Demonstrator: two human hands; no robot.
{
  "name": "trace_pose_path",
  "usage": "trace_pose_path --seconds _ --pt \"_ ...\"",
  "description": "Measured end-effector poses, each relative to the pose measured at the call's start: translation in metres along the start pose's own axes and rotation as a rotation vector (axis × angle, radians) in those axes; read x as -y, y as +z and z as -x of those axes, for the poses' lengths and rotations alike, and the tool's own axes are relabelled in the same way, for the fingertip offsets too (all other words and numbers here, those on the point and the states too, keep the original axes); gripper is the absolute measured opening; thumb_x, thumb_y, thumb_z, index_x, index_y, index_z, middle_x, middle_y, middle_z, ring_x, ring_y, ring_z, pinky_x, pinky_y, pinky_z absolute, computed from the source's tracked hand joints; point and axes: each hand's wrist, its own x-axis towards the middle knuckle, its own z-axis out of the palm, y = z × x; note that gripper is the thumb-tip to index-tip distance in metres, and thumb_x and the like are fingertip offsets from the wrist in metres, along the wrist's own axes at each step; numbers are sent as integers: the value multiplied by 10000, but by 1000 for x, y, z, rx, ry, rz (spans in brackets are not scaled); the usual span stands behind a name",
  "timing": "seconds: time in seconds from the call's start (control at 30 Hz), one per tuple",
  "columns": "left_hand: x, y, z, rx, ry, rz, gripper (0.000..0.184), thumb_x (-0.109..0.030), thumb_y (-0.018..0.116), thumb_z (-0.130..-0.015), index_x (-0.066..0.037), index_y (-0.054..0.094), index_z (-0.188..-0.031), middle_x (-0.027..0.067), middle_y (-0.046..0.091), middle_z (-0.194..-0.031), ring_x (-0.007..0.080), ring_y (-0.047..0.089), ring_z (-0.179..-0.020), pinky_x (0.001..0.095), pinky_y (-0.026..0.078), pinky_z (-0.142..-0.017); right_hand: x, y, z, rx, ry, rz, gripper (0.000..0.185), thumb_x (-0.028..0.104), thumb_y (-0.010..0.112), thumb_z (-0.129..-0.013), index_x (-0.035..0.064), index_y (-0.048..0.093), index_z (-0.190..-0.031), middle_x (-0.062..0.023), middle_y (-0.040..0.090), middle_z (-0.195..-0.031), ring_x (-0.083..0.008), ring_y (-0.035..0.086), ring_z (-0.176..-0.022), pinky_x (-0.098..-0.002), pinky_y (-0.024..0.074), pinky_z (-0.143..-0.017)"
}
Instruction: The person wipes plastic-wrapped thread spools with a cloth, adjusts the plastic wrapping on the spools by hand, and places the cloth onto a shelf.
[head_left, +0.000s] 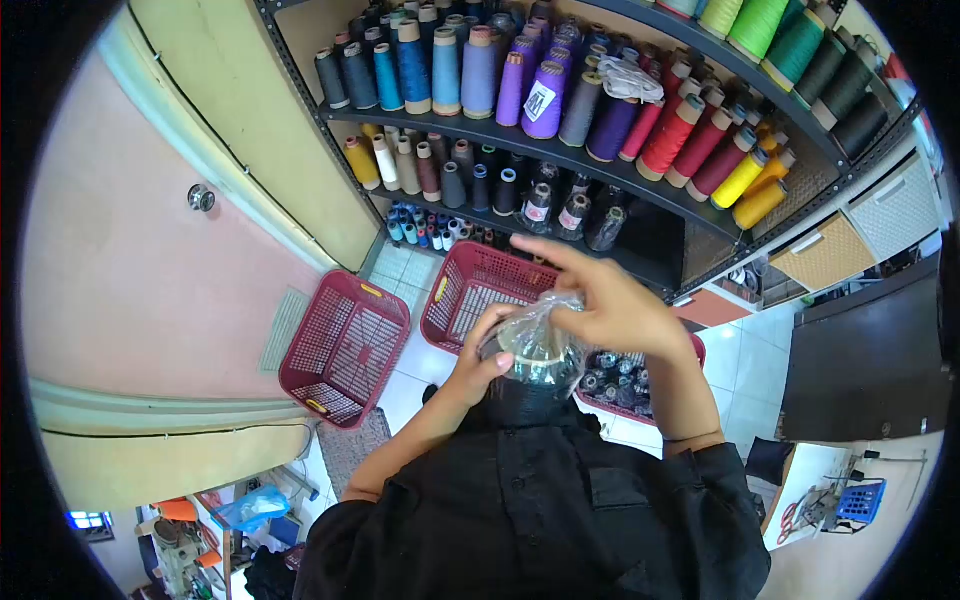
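Note:
In front of my chest, a dark thread cone (545,372) stands in a clear plastic bag (545,335). My left hand (483,358) grips it from the left side, thumb over the near edge and fingers round the far side. My right hand (612,305) is above and to the right, at the gathered top of the bag. Its index finger stretches out to the left, while the thumb and curled fingers are at the plastic. Part of that hold is hidden behind the hand.
Shelves (590,150) of coloured thread cones stand ahead. On the floor are a maroon basket (345,350) at the left, another basket (470,265) by the shelves, and several wrapped cones (620,378) in a basket at the right. A pink door (150,240) is on the left.

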Motion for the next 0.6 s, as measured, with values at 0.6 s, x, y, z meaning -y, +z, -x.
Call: trace_pose_path --seconds 0.6 --pt "4 15 2 -282 -33 83 544 -270 564 -847 -12 399 -1298 87 489 -1215 169 441 -1172 307 312 -1018 -69 99 36 -643 -403 88 367 210 539 -900 -1 531 -1200 -173 550 -1217 -355 506 -1139 -425 370 -977"
